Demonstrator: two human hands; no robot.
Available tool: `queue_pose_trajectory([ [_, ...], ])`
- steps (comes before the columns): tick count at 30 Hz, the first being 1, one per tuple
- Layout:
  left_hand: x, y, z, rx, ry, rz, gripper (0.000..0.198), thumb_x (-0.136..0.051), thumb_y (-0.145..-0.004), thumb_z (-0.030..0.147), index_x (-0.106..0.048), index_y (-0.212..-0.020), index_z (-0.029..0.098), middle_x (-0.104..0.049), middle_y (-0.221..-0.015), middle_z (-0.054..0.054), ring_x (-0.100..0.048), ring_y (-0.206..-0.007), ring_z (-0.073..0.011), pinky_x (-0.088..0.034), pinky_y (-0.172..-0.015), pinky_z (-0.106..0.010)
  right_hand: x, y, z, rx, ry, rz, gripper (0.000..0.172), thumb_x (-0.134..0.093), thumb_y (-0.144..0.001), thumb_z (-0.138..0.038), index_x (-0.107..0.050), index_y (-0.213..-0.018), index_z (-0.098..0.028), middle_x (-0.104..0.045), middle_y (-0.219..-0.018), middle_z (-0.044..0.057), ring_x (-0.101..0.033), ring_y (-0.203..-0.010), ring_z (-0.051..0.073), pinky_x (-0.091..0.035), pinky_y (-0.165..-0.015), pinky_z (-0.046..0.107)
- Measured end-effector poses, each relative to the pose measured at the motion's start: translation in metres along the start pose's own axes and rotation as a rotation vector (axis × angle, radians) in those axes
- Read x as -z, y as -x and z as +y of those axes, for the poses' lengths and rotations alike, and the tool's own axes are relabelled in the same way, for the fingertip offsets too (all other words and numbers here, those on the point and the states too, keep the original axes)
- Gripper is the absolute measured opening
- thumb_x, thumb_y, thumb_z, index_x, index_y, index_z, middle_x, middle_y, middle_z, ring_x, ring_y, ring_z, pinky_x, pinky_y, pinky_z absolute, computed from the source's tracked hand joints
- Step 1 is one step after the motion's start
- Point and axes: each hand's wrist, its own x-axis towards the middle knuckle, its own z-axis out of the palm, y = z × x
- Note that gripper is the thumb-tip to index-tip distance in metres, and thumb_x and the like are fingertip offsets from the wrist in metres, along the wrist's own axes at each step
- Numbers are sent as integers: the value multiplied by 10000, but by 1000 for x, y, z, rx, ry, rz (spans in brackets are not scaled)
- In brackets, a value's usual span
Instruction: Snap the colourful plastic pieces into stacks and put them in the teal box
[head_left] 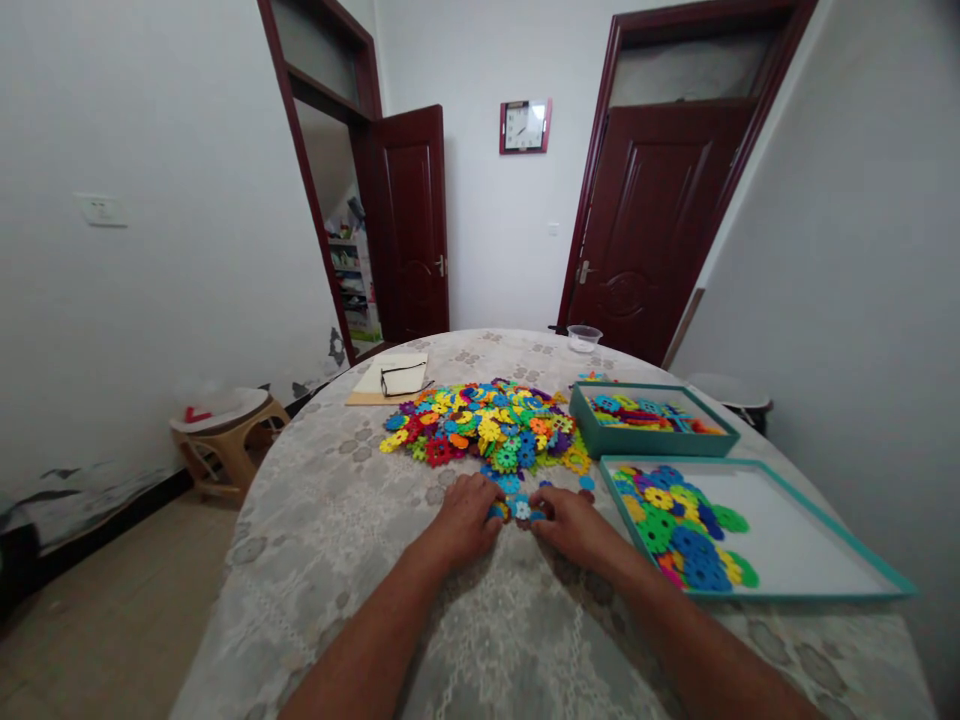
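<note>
Several small plastic gear pieces (522, 511), light blue, yellow and brown, sit close together on the tablecloth between my hands. My left hand (472, 512) is closed, its fingers curled on the left side of this cluster, where blue and yellow show at the fingertips. From the other side my right hand (568, 520) pinches the cluster's right edge, a blue piece at its fingertips. Whether the pieces are interlocked is too small to tell. Just beyond my hands rises a large heap of multicoloured gear pieces (487, 425). A blue disc (587, 483) lies near my right hand.
Right of the heap stands a teal box (656, 440) holding gear pieces. Nearer is its shallow lid-like tray (817, 540), with pieces piled at its left. Glasses (405, 380) rest on a notebook (371, 380) at back left. A clear bowl (584, 338) stands at the far edge.
</note>
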Motion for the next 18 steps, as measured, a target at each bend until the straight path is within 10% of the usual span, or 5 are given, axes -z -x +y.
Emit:
queue_pose_trajectory([
  [11, -4, 3, 1, -41, -58, 36, 430, -624, -838, 182, -633, -1253, 295, -661, -1192, -92, -576, -1104, -303, -438, -1002, -461, -7, -4, 4, -24, 62, 83, 122, -749, -825, -262, -644, -856, -207, -737, -942, 37, -652, -891, 198, -386, -722, 253],
  [18, 0, 1, 9, -15, -119, 18, 380, -598, -813, 167, -649, -1179, 253, -644, -1148, -113, -567, -1072, -312, -454, -951, -458, -9, 5, 3, 47, -23, 39, 312, -675, -906, -262, -683, -1215, -222, -767, -934, 24, -688, -840, 187, -404, -710, 250],
])
